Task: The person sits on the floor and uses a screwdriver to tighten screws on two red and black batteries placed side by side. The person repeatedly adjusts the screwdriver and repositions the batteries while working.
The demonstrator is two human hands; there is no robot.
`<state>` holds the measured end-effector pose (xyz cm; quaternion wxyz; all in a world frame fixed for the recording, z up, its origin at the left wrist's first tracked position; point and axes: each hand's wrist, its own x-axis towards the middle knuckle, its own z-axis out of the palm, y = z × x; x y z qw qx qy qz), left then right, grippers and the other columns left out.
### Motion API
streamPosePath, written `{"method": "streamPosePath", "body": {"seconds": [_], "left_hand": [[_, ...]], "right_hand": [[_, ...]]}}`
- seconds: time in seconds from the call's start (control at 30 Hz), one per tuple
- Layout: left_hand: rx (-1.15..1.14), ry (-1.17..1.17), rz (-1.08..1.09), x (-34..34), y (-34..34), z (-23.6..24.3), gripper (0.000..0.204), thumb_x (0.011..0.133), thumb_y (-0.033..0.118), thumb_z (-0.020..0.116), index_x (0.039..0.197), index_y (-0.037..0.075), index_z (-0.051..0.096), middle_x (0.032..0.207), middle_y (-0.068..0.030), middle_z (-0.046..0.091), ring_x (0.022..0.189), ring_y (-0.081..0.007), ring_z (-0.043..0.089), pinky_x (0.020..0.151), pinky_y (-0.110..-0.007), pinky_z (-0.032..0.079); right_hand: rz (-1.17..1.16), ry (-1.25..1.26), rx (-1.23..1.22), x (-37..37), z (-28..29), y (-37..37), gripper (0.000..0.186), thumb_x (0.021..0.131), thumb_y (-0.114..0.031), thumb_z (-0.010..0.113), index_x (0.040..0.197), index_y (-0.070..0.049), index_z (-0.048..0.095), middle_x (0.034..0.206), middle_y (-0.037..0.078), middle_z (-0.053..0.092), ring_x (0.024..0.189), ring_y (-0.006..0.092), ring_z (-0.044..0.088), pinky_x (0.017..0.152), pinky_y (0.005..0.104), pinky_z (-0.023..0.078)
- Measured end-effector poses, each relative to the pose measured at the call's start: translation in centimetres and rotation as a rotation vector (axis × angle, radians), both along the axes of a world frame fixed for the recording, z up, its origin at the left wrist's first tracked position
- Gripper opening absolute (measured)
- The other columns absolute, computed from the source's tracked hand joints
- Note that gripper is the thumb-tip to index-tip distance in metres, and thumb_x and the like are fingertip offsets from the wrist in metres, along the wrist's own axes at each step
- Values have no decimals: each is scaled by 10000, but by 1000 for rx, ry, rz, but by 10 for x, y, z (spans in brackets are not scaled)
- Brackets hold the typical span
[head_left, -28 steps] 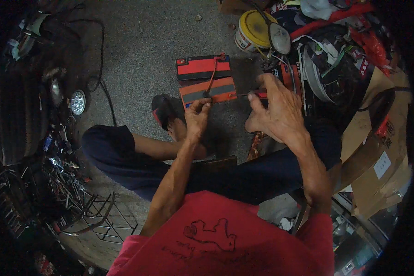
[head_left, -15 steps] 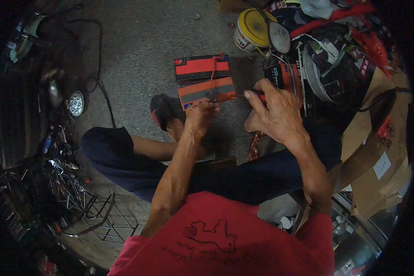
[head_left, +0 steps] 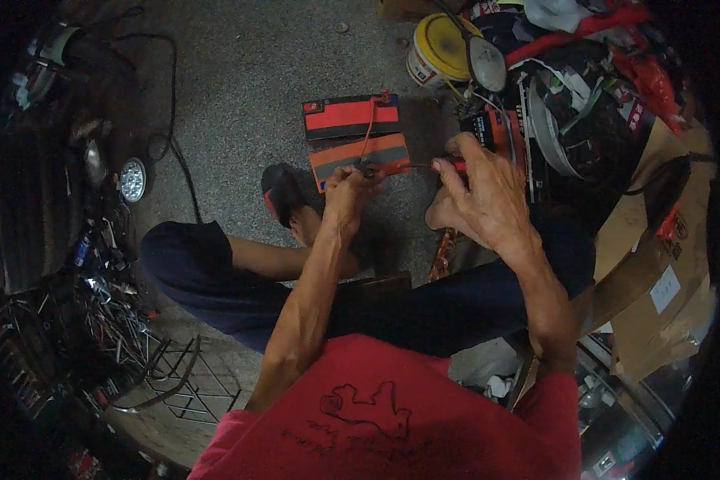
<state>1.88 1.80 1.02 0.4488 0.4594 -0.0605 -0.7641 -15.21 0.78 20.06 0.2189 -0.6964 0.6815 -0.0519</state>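
Batteries: two red-and-black batteries (head_left: pixel 352 116) lie on the floor ahead of you | left hand (head_left: pixel 348 192) pinches a wire end, contact point hidden | right hand (head_left: pixel 488 192) grips a red-handled tool (head_left: pixel 448 164), its tip blurred.

A yellow-lidded round tub (head_left: pixel 438 48) is seen at the top of the grey floor (head_left: pixel 240 72), with an oval mirror (head_left: pixel 488 64) leaning against it. A round lamp (head_left: pixel 133 179) lies at the left, a brown cardboard box (head_left: pixel 656 304) is stacked at the right, and a black wire rack (head_left: pixel 184 384) is found below.
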Motion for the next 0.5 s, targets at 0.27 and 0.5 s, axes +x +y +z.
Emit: {"method": "streamPosePath", "body": {"seconds": [0.27, 0.5], "left_hand": [[-27, -112, 26, -3, 2, -17, 129, 814, -3, 502, 873, 106, 464, 926, -103, 620, 803, -233, 660, 618, -282, 500], [-58, -173, -36, -2, 2, -20, 124, 824, 14, 510, 872, 119, 466, 946, -88, 658, 782, -202, 655, 615, -268, 468]], "right_hand": [[60, 42, -178, 2, -2, 3, 301, 844, -231, 597, 1029, -12, 503, 878, 207, 635, 780, 388, 622, 669, 463, 474], [37, -64, -116, -1, -4, 5, 325, 835, -208, 606, 1061, 8, 517, 933, 204, 639, 833, 371, 628, 725, 437, 479]]}}
